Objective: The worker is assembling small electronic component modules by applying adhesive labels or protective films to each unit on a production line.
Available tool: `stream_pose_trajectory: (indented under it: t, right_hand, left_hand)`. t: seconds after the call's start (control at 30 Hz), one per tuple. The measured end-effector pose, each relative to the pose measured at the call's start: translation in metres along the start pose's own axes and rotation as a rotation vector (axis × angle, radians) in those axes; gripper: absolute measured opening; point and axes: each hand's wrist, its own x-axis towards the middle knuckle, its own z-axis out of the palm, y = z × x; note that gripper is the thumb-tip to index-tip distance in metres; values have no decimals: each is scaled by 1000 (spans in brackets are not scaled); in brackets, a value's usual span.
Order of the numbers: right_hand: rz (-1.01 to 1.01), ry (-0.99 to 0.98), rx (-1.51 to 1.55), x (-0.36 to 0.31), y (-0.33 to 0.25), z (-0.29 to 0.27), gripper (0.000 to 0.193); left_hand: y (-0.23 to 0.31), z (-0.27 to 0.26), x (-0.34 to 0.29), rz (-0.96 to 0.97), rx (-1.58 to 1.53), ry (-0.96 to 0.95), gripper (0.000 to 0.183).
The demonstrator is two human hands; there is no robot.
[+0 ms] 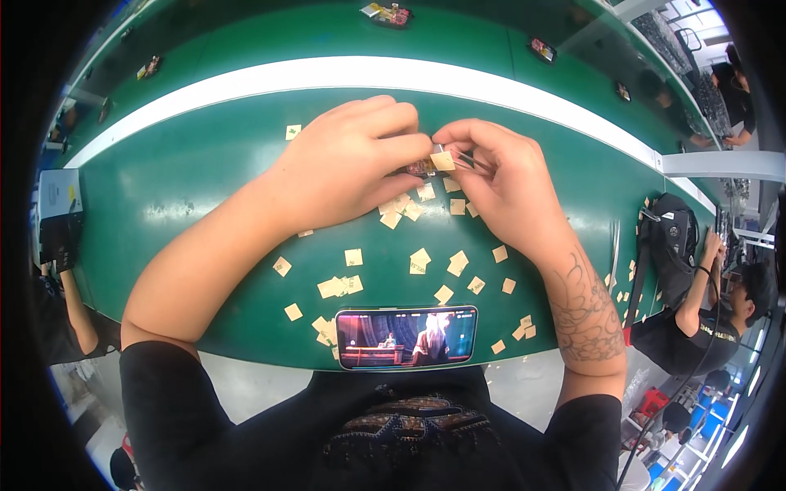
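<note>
Both my hands meet over the green table, above the middle of the view. My left hand [360, 159] is closed, its thumb and fingers pinching a small reddish electronic assembly [419, 168] that they mostly hide. At its right end is a pale yellow square [443, 160], right by the fingertips of my right hand [509, 176]. That hand is closed in a pinch too, with thin, pinkish-grey strands or prongs [476, 164] between thumb and palm; whether wires or tweezers I cannot tell. Several loose pale yellow squares [391, 219] lie just below the hands.
More yellow squares [354, 258] are scattered nearer me. A phone [405, 338] playing a video lies at the near table edge. Past a white rail [368, 72], electronic assemblies [387, 15] sit on a green surface. A black bag [676, 237] and a co-worker [696, 335] are at right.
</note>
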Motion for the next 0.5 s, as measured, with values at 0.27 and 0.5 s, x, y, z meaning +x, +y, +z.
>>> stream_pose_trajectory:
  t: [0.27,0.5]
  right_hand:
    - [113,48,164,-5,16,8,21]
    - [-6,81,-195,0,-13,5,16]
  left_hand:
    - [4,1,-1,-72,-144,4,45]
    - [1,5,-1,-70,-187,32,46]
